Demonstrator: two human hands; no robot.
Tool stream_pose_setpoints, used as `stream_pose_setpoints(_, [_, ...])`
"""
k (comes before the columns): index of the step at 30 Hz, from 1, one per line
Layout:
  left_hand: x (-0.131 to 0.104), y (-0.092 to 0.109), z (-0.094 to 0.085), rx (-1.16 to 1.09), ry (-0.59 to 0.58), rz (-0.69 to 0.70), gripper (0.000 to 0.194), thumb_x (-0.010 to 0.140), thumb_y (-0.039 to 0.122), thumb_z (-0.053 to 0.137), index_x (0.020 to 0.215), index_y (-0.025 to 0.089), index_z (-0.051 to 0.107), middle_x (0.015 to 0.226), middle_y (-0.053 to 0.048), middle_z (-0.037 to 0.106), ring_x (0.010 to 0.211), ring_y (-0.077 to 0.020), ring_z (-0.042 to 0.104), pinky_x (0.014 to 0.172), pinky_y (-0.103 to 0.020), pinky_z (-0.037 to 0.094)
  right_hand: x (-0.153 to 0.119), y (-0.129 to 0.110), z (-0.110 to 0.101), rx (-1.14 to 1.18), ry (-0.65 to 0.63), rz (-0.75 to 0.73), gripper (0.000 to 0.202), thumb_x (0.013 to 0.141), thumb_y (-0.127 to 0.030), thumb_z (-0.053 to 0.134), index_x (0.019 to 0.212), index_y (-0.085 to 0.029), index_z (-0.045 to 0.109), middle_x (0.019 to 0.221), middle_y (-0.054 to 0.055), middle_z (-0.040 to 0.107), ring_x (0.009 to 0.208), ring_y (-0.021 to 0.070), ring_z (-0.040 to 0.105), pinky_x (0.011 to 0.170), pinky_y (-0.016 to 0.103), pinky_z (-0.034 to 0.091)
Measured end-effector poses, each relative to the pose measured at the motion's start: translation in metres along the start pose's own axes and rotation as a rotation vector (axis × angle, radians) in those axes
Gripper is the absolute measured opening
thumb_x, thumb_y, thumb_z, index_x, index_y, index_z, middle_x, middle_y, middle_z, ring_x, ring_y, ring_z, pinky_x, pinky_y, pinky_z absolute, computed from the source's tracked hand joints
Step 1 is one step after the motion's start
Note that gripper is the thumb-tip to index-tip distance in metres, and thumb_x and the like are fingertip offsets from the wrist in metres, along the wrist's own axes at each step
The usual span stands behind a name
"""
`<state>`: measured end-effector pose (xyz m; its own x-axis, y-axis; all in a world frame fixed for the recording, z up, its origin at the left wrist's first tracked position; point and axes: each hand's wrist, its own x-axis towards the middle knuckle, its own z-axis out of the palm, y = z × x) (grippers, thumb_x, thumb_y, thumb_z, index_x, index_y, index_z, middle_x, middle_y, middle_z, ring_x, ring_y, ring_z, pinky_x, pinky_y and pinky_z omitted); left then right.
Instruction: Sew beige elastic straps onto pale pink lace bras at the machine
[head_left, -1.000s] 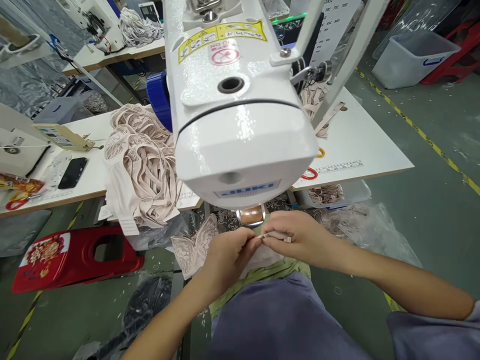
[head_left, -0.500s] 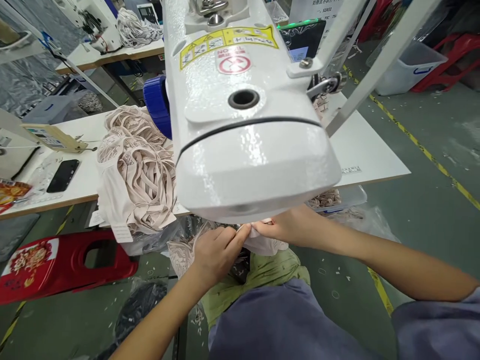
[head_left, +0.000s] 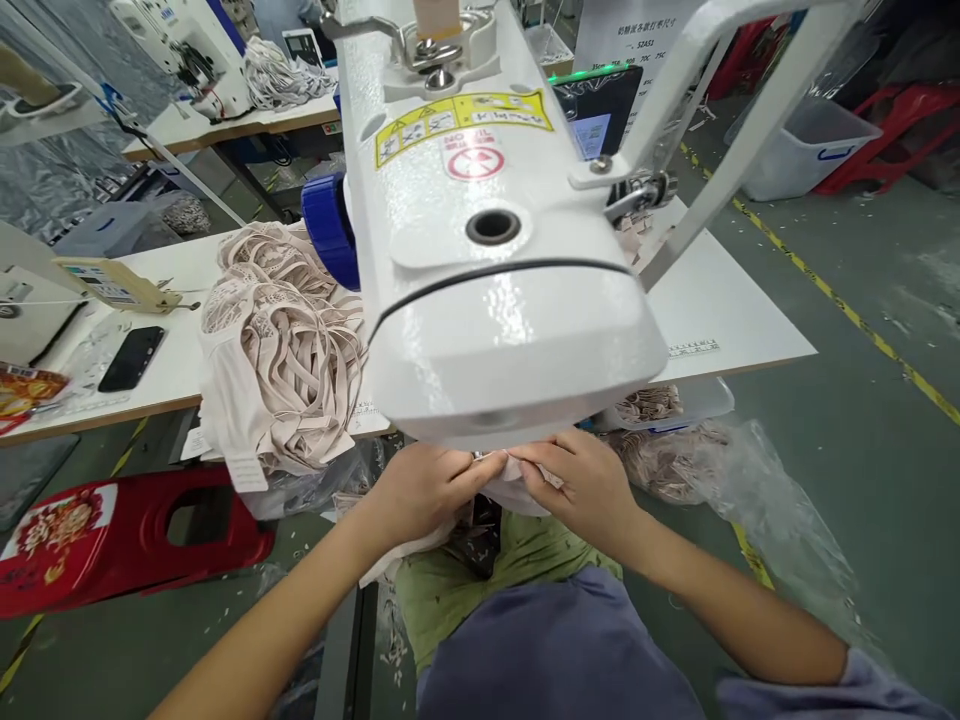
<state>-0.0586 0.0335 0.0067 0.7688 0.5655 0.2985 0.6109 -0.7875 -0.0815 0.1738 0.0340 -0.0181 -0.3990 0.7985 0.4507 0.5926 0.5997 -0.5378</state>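
A white sewing machine head [head_left: 510, 340] fills the middle of the view. Just below its front edge, my left hand [head_left: 427, 490] pinches a pale beige fabric piece [head_left: 517, 492]. My right hand [head_left: 581, 490] grips the same fabric from the other side, thumb and forefinger close to the left fingertips. Part of the fabric hangs between the hands over my lap; its upper part is hidden under the machine head. A heap of beige garments with straps and lace [head_left: 292, 350] lies on the white table [head_left: 735, 290], left of the machine.
A black phone [head_left: 132, 359] and a beige control panel [head_left: 112, 283] are at the left. A red stool [head_left: 142, 540] stands below them. Bagged beige pieces [head_left: 675, 460] and a clear bin [head_left: 705, 398] sit under the table's right side. A thread-stand frame [head_left: 720, 160] rises at the right.
The view has shifted slightly. My right hand has turned, with its back and fingers now in fuller view, and its forearm is lower. Less fabric shows beside my left hand.
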Motion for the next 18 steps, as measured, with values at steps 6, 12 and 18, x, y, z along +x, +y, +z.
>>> stream_pose_setpoints(6, [0.012, 0.027, -0.002, -0.005, 0.016, -0.166, 0.029, 0.086, 0.005, 0.04, 0.104, 0.021, 0.056, 0.059, 0.003, 0.053, 0.047, -0.0153, 0.046, 0.043, -0.03, 0.018, -0.023, 0.004, 0.018, 0.31, 0.06, 0.276, 0.043, 0.097, -0.048, 0.049, 0.13, -0.02, 0.041, 0.104, 0.01, 0.061, 0.086, 0.0199, 0.066, 0.07, 0.032, 0.054])
stream_pose_setpoints(12, [0.022, 0.059, -0.007, 0.138, 0.045, -0.311, 0.03, 0.087, 0.002, 0.035, 0.108, 0.015, 0.053, 0.056, 0.003, 0.052, 0.041, -0.0167, 0.047, 0.041, -0.031, 0.025, -0.014, 0.006, 0.006, 0.299, -0.111, 0.288, 0.031, 0.097, -0.031, 0.046, 0.127, -0.025, 0.047, 0.098, 0.007, 0.062, 0.061, 0.015, 0.058, 0.056, 0.03, 0.051])
stream_pose_setpoints(18, [0.031, 0.067, -0.003, 0.167, 0.107, -0.389, 0.025, 0.088, 0.004, 0.041, 0.106, 0.015, 0.054, 0.054, 0.003, 0.053, 0.043, -0.0155, 0.052, 0.043, -0.03, 0.031, 0.015, 0.017, -0.008, 0.194, -0.237, 0.122, 0.034, 0.089, -0.02, 0.048, 0.12, -0.026, 0.061, 0.109, 0.01, 0.066, 0.104, 0.0264, 0.062, 0.086, 0.04, 0.055])
